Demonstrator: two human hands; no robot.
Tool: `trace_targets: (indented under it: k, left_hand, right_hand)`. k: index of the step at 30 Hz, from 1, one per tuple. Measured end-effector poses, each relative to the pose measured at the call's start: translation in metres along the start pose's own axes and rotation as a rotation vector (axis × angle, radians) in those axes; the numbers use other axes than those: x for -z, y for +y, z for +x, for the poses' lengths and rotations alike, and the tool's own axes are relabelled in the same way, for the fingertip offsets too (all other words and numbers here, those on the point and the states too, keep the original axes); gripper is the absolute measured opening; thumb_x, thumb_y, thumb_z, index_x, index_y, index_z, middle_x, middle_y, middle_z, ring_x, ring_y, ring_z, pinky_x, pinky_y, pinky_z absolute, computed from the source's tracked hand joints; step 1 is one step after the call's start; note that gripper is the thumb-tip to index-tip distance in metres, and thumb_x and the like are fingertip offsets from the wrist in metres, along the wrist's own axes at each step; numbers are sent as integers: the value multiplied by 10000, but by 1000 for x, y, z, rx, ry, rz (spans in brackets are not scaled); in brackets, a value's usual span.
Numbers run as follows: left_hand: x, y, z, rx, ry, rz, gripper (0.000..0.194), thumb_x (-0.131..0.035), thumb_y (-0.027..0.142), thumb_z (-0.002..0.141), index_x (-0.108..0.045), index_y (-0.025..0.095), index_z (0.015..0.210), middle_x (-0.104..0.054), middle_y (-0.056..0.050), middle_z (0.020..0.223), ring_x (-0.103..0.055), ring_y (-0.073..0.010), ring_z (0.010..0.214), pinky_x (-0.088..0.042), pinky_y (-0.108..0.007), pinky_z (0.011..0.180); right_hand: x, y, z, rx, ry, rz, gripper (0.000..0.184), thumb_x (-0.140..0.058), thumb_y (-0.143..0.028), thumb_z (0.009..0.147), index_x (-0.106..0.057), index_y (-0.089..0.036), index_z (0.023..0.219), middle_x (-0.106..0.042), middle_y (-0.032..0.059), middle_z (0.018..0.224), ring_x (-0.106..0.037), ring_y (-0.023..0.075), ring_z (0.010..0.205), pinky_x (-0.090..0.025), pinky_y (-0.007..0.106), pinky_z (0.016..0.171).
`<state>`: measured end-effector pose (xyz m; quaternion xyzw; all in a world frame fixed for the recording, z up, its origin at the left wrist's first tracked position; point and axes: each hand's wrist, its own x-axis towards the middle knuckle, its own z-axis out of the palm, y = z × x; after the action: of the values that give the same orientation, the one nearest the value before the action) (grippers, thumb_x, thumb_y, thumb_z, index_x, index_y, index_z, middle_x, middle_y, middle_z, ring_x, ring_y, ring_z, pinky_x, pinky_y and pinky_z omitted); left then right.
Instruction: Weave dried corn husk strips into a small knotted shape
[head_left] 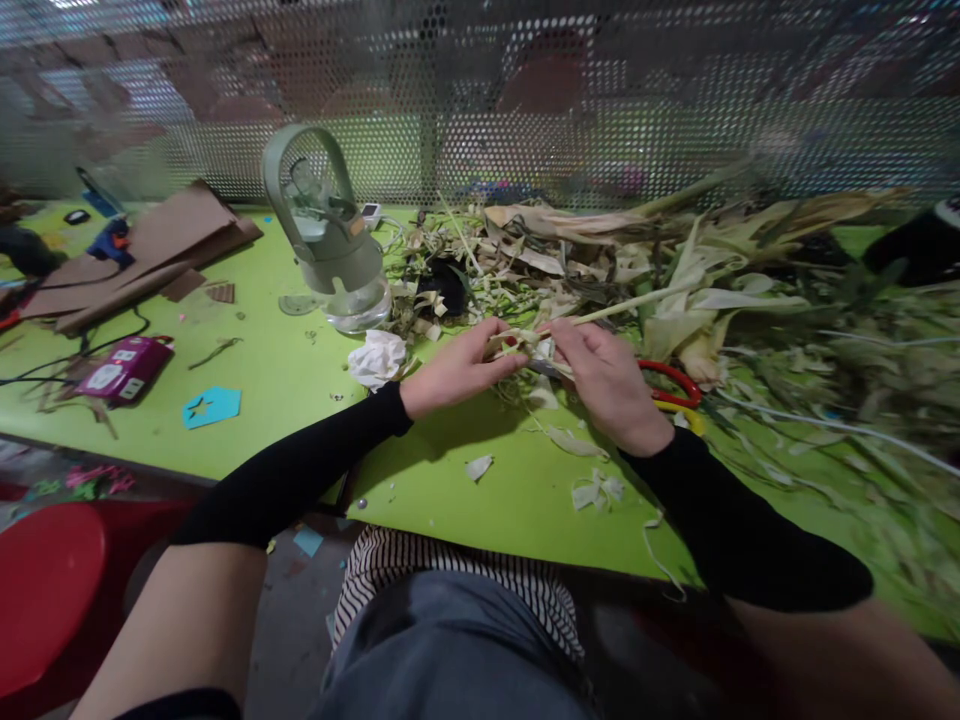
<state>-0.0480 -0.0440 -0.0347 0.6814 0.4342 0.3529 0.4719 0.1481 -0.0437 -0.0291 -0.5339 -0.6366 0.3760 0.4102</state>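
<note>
Over the green table, my left hand (465, 368) is closed on a small bunch of pale corn husk strips (523, 342), thumb against fingers. My right hand (609, 382) pinches the other side of the same strips, close to my left fingertips. Scissors with a red handle (679, 375) lie behind and beside my right hand, their blades partly hidden by it. A yellow handle (688, 415) shows just below the red one. Corn husks (694, 300) lie beyond the right hand, with a long stalk pointing toward it. Crumpled white tissue (376, 358) sits near my left wrist.
A clear bottle with a grey-green lid (341, 262) stands left of the husk pile (555, 245). Farther left are brown cardboard (169, 245), a purple power strip (126, 370) and a blue paper piece (212, 408). A perforated metal screen (480, 110) borders the table's back. White cord (840, 425) crosses the right side.
</note>
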Motion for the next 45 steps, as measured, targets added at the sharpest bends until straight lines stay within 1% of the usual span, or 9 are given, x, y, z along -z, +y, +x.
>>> trace_targets:
  k: [4,11,16,25,34,37,40,43,45]
  left_hand:
    - [-4,-5,-1,3,-3,-35,164,-655,274,995,-580,187,1113,-575,52,716,-491,-90,609,-395,-230,606]
    - [-3,1,-5,59,-15,-25,125,-652,278,990,-631,157,1014,-740,-12,769,-668,-105,666,-490,-229,666]
    - [1,1,2,113,-36,-171,129,-603,160,1001,-598,147,873,-732,-8,752,-629,-71,633,-496,-220,664]
    - [11,3,6,213,-103,-493,182,-512,132,1069,-584,126,902,-725,-16,789,-693,-67,727,-581,-267,853]
    - [5,-17,8,76,-141,-264,77,-538,208,1057,-583,148,1042,-738,-52,943,-713,-116,842,-592,-317,901]
    - [-1,-21,7,15,-153,-110,206,-548,233,1042,-601,162,1228,-747,-89,1093,-718,-145,897,-597,-317,885]
    - [-3,-20,6,28,-232,-159,504,-514,197,1040,-416,177,1534,-747,-114,1160,-735,-157,946,-598,-301,875]
    - [-1,-12,4,94,-317,-164,691,-483,213,1053,-164,146,1663,-739,-75,998,-712,-146,827,-570,-265,755]
    - [3,-4,1,98,-303,-83,704,-484,240,1054,-153,129,1665,-672,0,822,-624,-128,685,-498,-240,652]
  right_hand:
    - [-2,-2,-1,10,-53,20,589,-666,-744,898,-461,-245,661,-397,-47,587,-341,118,541,-285,294,513]
    - [-4,-1,1,1,-142,61,400,-730,-612,883,-616,-228,892,-524,-43,684,-410,122,586,-315,282,546]
    - [2,-4,1,-28,-167,30,408,-716,-622,901,-643,-221,877,-498,-46,645,-420,129,588,-305,290,543]
    - [12,-8,2,-16,-278,-34,448,-693,-667,911,-657,-224,857,-448,-55,617,-341,109,543,-261,289,528]
    - [10,-1,5,68,-283,-187,537,-696,-747,866,-714,-210,863,-539,-26,636,-368,119,556,-272,296,555]
    - [3,7,7,82,-284,-152,538,-726,-748,835,-686,-214,885,-658,22,771,-495,155,636,-366,308,592]
    - [0,11,8,34,-343,-35,504,-750,-701,840,-693,-221,985,-685,29,828,-556,173,684,-409,309,603]
    - [0,10,6,-77,-472,109,481,-753,-642,864,-696,-212,1070,-653,-4,762,-517,131,606,-370,278,546]
    - [0,7,5,-139,-478,144,464,-764,-612,861,-694,-194,1051,-589,-39,682,-435,95,531,-296,261,498]
